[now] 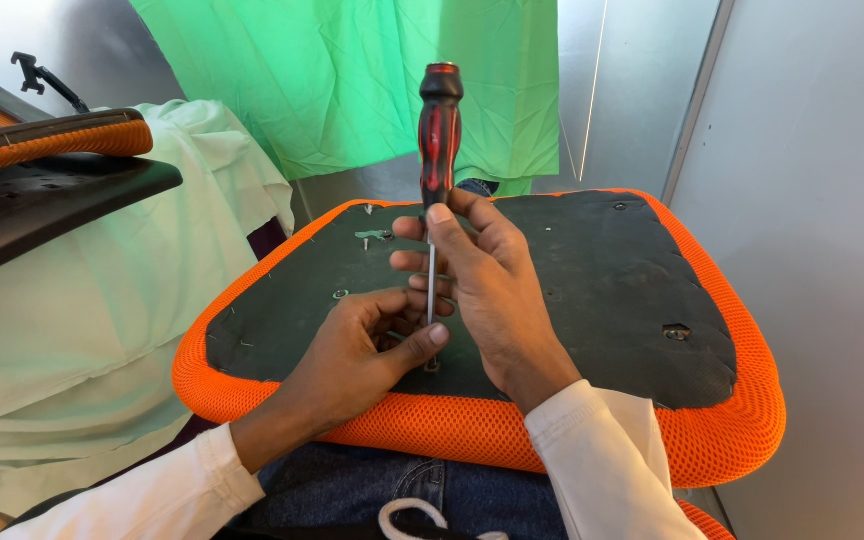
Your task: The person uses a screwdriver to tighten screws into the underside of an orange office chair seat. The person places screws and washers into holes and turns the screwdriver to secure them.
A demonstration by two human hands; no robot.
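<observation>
Red-black screwdriver [439, 150] stands upright, tip down on seat base [602, 270].

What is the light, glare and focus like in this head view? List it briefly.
Head view: bright, even light; soft glare on the grey panel at right and the wall top left. Faint shadow under the left hand and right hand on the seat. The screwdriver is sharp; the green cloth is slightly soft. Wide-lens bend shows at the edges.

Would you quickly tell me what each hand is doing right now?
Left hand: closed, pinching the screwdriver shaft low down.
Right hand: closed around the shaft higher up.
</observation>
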